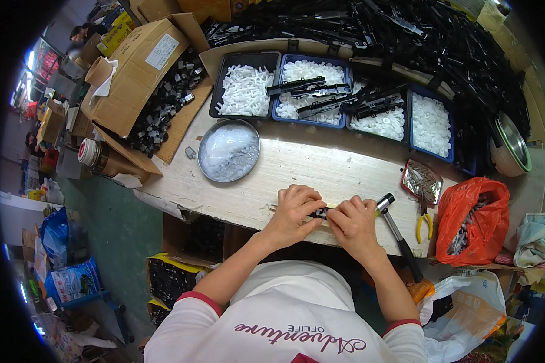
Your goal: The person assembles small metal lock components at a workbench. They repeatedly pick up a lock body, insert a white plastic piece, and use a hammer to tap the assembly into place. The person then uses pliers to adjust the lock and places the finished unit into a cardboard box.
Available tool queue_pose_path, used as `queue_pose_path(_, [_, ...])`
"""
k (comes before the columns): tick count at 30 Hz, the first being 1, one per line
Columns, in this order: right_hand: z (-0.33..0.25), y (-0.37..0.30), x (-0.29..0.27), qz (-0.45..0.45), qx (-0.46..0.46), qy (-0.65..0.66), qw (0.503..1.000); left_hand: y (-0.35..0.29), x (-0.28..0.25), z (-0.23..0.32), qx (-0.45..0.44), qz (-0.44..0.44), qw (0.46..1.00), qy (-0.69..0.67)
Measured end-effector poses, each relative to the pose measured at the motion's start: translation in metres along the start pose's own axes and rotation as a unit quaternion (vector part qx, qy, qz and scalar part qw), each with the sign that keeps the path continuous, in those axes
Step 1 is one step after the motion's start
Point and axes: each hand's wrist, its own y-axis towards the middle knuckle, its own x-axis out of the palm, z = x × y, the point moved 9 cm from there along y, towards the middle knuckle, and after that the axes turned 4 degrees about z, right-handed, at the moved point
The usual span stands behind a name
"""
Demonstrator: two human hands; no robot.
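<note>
A short black part (321, 212) lies on the pale wooden surface (321, 169), near its front edge. It is narrow, dark and mostly covered; only a small stretch shows between the hands. The left hand (295, 209) presses on its left end with fingers curled over it, and the right hand (352, 219) clamps its right end, the two hands almost touching. Just right of the part lies a hammer (396, 233), its head beside the right hand. Further right are yellow-handled pliers (424, 222) and an orange bag (473, 219). Beyond the part, a round metal dish (229, 150) holds clear pieces, and behind that stand trays (333, 91) of white pieces.
</note>
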Motion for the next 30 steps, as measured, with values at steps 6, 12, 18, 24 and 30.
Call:
queue_pose_path(6, [0.006,0.002,-0.005,-0.023,0.018,0.029,0.999,0.001,0.005,-0.002,-0.011,-0.024,0.999,0.025])
queue_pose_path(12, [0.005,0.0,0.0,-0.036,0.013,0.033,0.999,0.009,0.012,-0.002,-0.029,-0.075,0.995,0.067])
queue_pose_path(18, [0.047,0.002,-0.047,0.039,0.076,0.013,0.996,0.035,0.034,0.032,0.075,-0.244,0.919,0.301])
queue_pose_path(24, [0.14,-0.03,-0.104,0.105,0.21,-0.164,0.958,0.122,0.072,0.07,0.184,-0.177,0.945,0.207])
queue_pose_path(30, [0.165,-0.025,-0.099,0.033,0.229,-0.268,0.935,0.234,0.144,0.085,0.19,-0.081,0.935,0.288])
